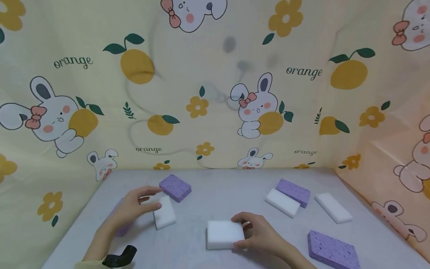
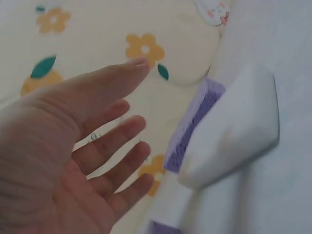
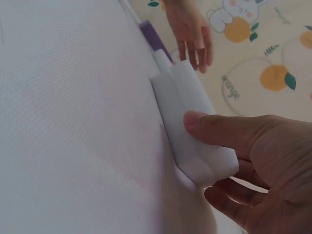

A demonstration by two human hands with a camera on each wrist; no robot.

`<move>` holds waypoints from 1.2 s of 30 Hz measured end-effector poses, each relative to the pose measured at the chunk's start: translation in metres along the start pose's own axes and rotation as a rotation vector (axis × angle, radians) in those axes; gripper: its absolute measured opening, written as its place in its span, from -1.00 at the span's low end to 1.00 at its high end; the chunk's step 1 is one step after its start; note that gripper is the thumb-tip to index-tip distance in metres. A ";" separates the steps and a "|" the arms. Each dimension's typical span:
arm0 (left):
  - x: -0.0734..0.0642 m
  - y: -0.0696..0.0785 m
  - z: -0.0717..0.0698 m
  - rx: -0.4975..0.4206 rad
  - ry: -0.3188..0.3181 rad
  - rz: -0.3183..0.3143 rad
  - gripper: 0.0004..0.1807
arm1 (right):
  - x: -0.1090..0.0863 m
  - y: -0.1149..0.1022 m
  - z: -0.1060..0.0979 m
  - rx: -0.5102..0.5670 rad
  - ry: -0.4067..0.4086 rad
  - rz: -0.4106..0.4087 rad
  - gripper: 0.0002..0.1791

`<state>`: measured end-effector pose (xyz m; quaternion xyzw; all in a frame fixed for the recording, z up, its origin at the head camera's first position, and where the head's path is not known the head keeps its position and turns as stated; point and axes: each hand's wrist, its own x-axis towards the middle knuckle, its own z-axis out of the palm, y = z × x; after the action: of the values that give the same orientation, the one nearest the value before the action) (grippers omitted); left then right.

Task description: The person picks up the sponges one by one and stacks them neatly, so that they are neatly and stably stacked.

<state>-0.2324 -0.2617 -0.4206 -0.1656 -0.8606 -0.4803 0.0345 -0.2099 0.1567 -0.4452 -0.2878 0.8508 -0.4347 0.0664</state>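
The right hand (image 1: 262,236) pinches the front white block (image 1: 223,233) on the near middle of the counter (image 1: 188,248); the step looks like placing or squaring it, and the next move calls for a steady grip. The left hand (image 1: 132,204), relaxed and holding nothing, hovers beside a second white block (image 1: 165,215); no container shows.

Behind and beside the pale tabletop (image 1: 231,198), a cream backdrop (image 1: 201,59) with rabbits (image 1: 250,127), oranges (image 1: 137,67) and yellow flowers (image 1: 285,18)

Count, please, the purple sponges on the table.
4: one sponge beyond the left hand, one sponge partly hidden by the left forearm, one sponge at far right, one sponge at near right.
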 end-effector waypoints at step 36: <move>0.002 -0.031 0.006 -0.092 -0.065 -0.158 -0.33 | -0.003 0.001 0.000 0.029 -0.001 0.007 -0.35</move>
<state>-0.2434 -0.2707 -0.4486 -0.1142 -0.8487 -0.5149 -0.0391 -0.2082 0.1585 -0.4466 -0.2839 0.8455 -0.4465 0.0725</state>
